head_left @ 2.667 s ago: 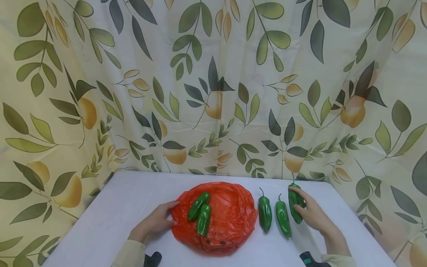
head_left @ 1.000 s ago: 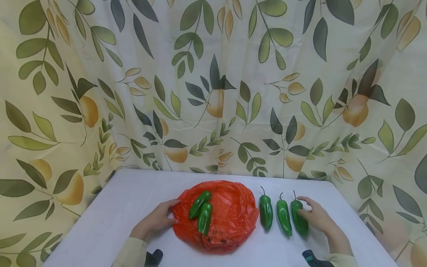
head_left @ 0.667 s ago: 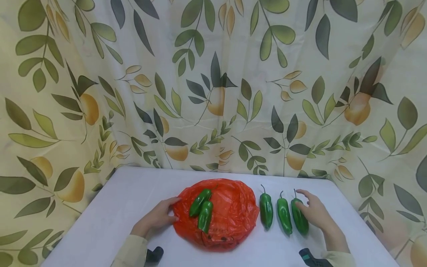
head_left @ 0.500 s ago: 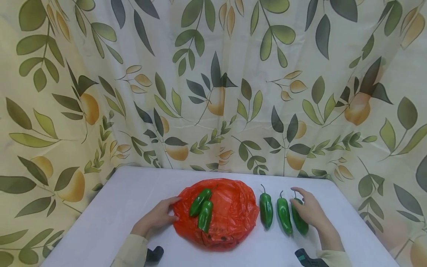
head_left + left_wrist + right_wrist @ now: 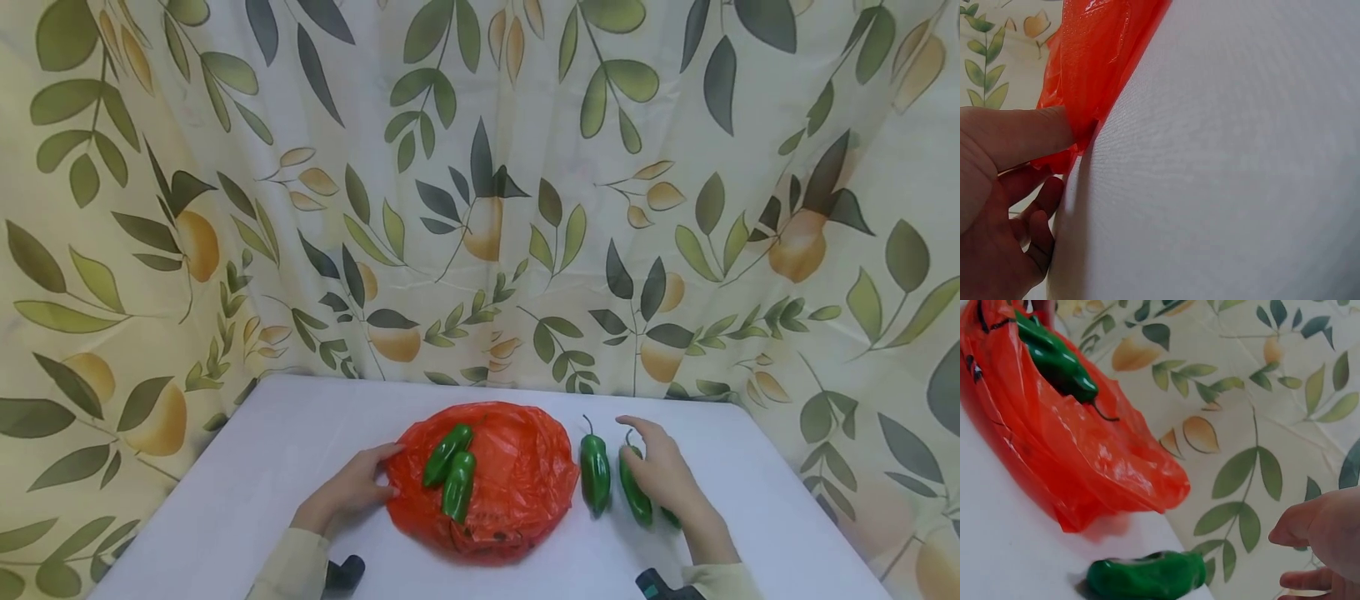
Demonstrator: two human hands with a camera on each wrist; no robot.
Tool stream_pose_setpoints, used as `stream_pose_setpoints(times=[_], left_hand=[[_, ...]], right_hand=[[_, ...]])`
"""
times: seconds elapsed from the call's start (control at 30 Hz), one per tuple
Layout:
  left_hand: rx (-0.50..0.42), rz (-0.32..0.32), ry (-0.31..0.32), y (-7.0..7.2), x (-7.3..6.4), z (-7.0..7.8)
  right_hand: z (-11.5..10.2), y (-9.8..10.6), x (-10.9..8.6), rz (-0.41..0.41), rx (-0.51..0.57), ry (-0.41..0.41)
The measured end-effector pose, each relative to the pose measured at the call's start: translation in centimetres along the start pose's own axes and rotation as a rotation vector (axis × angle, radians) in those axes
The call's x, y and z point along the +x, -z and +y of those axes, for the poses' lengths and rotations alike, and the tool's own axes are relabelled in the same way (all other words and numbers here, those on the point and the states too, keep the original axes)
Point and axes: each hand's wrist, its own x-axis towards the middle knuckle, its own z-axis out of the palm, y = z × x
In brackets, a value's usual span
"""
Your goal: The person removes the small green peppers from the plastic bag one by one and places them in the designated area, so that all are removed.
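My left hand (image 5: 348, 492) pinches the left edge of a red plastic bag (image 5: 517, 475), with the thumb (image 5: 1035, 134) on the film in the left wrist view. On the bag lie two green jalapeño peppers (image 5: 458, 487), side by side. To its right, three more form a row. Over the middle pepper (image 5: 637, 504) hovers my right hand (image 5: 663, 475), fingers spread and holding nothing. It covers most of the rightmost pepper (image 5: 671, 517). The row's left pepper (image 5: 595, 475) shows whole, and a pepper (image 5: 1147, 575) lies below the right hand's thumb in the right wrist view.
A white-covered table (image 5: 285, 425) bears everything. Behind it and along the sides hangs a leaf-and-fruit patterned curtain (image 5: 480, 317). Dark wrist devices (image 5: 345, 575) sit at both cuffs.
My right hand has set the rightmost pepper down in line with the others, let it go and moved left over the middle one. The left hand has stayed at the bag's edge.
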Motion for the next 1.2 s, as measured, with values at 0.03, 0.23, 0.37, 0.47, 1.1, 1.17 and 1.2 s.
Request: stream_pose_setpoints(times=[0.03, 0.23, 0.37, 0.47, 1.1, 1.17, 1.2], left_hand=[[-0.002, -0.001, -0.003, 0.0, 0.0, 0.0], [-0.002, 0.001, 0.005, 0.1, -0.2, 0.1], [0.002, 0.000, 0.023, 0.2, -0.2, 0.1], [0.000, -0.002, 0.023, 0.1, -0.2, 0.1], [-0.052, -0.008, 0.047, 0.1, -0.1, 0.2], [-0.050, -0.009, 0.048, 0.1, -0.1, 0.2], [-0.050, -0.009, 0.048, 0.1, -0.1, 0.2]], right_hand=[[-0.3, -0.2, 0.0, -0.002, -0.001, 0.002], [-2.3, -1.1, -0.4, -0.016, 0.018, 0.036], [-3.3, -2.2, -0.7, -0.019, 0.033, 0.069], [-4.1, -3.2, -0.8, -0.013, 0.035, 0.095], [-8.3, -9.1, -2.8, -0.218, 0.381, 0.286], [-8.4, -9.5, -2.9, -0.240, 0.386, 0.302], [-8.5, -9.6, -2.9, -0.250, 0.392, 0.306]])
